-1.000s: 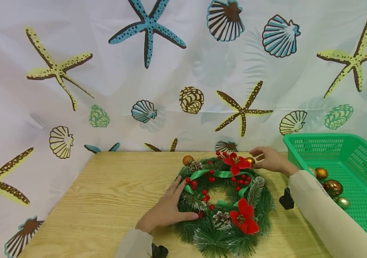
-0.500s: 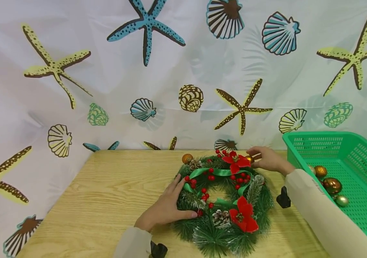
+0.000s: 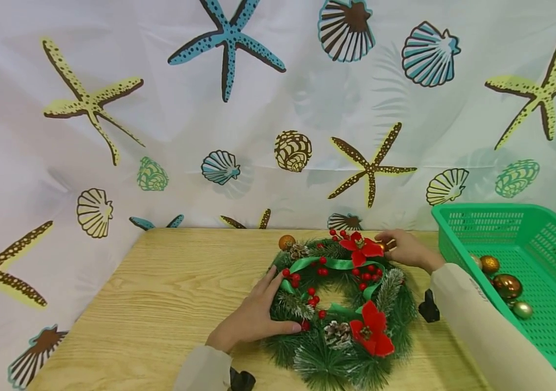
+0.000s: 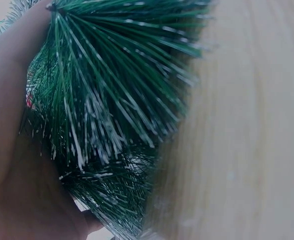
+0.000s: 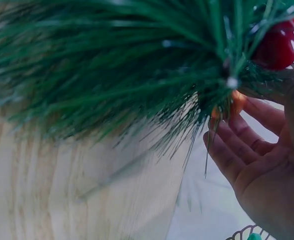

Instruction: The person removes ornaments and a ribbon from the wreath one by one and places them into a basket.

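A green Christmas wreath lies on the wooden table, with a red poinsettia at its front and another poinsettia at its back right. Pinecones, red berries and a green ribbon also trim it. My left hand holds the wreath's left side, thumb toward the front and fingers along the outer edge. At the back right, my right hand pinches a small gold bauble among the needles, beside the back poinsettia; fingers and greenery partly hide it. An orange bauble sits at the wreath's back left.
To the right stands a green plastic basket holding several baubles, among them a shiny brown bauble. My right forearm passes close to its near side. Behind the table hangs a white curtain printed with starfish and shells.
My right hand has moved slightly in toward the back poinsettia, and the gold bauble now sits lower, more hidden behind the petals. The left hand keeps its place on the wreath.
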Motion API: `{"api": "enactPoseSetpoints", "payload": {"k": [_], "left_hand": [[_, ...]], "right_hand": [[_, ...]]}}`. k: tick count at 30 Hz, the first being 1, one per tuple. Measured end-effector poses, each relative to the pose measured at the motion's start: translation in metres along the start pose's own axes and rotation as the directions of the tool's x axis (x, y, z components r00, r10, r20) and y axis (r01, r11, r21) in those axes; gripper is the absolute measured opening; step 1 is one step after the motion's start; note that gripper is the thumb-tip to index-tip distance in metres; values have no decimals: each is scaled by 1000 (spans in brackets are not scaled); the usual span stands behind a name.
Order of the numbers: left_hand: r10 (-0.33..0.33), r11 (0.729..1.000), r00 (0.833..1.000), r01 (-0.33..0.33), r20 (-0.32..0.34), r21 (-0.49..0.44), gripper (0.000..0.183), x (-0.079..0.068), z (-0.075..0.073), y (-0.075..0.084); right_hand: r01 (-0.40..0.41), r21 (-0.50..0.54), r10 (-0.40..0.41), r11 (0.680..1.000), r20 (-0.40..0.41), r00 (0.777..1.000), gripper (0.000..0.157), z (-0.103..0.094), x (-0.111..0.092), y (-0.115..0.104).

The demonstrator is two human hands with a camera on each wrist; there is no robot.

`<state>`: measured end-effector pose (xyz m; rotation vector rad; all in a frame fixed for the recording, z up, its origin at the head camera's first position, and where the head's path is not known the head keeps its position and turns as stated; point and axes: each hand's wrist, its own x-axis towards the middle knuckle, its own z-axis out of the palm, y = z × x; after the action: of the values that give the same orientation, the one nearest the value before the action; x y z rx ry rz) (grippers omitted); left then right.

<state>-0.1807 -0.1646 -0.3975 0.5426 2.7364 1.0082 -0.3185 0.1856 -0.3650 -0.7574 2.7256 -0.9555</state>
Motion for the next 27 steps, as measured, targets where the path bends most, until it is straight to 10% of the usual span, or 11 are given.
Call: {"api": "enactPoseSetpoints", "payload": {"k": [11,27], "left_hand": [[8,1000,1000,-8,-6,11,107,1,1,-1],[-1,1000,1000,1,8,-8,107,1,1,-2]], "right_hand": [[-52,134,45,990,51,998,24,1,-5,4],[-32,45,31,999,16,999,33,-22,-16,-5]]}}
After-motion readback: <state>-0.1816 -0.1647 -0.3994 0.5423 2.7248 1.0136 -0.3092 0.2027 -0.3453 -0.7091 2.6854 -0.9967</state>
